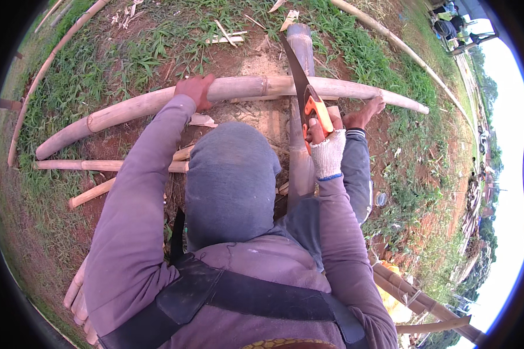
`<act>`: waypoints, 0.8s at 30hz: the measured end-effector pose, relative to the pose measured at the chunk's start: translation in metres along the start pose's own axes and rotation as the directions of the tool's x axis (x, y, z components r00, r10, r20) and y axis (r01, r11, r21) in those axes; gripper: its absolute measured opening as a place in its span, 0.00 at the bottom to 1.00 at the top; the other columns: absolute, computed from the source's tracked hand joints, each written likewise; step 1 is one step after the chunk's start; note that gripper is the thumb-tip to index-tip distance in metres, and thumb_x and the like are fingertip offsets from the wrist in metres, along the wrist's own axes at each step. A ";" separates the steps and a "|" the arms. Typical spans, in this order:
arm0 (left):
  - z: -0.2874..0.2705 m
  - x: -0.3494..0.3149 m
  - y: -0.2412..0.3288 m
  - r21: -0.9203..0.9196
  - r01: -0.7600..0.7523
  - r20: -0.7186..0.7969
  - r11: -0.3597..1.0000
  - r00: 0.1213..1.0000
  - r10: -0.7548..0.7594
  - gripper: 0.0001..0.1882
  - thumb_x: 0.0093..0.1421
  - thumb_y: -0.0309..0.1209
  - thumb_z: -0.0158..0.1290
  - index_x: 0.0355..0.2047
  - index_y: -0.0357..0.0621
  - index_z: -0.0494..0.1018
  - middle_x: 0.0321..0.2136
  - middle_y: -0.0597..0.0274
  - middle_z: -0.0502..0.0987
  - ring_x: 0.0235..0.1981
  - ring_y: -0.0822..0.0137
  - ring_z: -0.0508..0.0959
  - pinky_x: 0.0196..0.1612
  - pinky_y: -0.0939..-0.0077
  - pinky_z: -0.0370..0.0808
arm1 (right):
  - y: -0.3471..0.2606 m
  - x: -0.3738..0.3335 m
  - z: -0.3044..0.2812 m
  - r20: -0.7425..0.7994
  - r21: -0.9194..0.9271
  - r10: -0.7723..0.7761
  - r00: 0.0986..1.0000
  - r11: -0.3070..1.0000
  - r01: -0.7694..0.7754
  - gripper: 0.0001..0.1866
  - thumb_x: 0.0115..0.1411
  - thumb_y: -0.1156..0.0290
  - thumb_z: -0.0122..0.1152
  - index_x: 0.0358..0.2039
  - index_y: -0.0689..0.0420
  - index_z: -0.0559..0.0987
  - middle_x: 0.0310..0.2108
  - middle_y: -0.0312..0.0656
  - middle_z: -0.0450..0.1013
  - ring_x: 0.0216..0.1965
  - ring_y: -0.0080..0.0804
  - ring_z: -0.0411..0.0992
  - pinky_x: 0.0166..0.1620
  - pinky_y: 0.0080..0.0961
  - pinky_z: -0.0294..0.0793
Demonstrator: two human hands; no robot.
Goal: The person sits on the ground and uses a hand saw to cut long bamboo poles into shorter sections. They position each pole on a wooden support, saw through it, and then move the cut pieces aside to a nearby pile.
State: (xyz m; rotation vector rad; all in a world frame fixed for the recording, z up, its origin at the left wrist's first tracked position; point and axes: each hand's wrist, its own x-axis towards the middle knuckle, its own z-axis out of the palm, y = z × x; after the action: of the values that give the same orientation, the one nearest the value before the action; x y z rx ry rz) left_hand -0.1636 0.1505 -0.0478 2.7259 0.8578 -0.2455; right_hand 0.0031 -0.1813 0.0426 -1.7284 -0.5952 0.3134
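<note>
Grassy ground (137, 67); left hand (195, 91), fingertips unclear, clasps bamboo pole (244, 87); gloved right hand (328, 146) grips orange-handled saw (302, 82).

The left arm (135, 168) reaches up the left side, its bare left hand (195, 91) left of the top middle. The right arm (346, 218) goes up right of the middle, and the gloved right hand (328, 148) is curled tight. A bare foot (363, 114) pokes out at the upper right.
</note>
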 end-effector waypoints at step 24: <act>0.000 0.010 0.018 -0.004 -0.037 0.001 0.999 0.999 0.037 0.42 0.49 0.45 0.75 0.63 0.59 0.68 0.56 0.53 0.81 0.56 0.45 0.82 0.58 0.48 0.80 | -0.013 0.031 0.000 -0.085 -0.342 -0.102 0.991 0.937 0.067 0.21 0.73 0.64 0.65 0.58 0.66 0.79 0.45 0.50 0.83 0.42 0.35 0.82 0.45 0.32 0.81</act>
State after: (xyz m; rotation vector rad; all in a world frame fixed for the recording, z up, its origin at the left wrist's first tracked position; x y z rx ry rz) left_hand -0.1453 0.1417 -0.0466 2.7346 0.8056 -0.2379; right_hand 0.0257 -0.1624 0.0583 -2.0282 -0.6762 0.0610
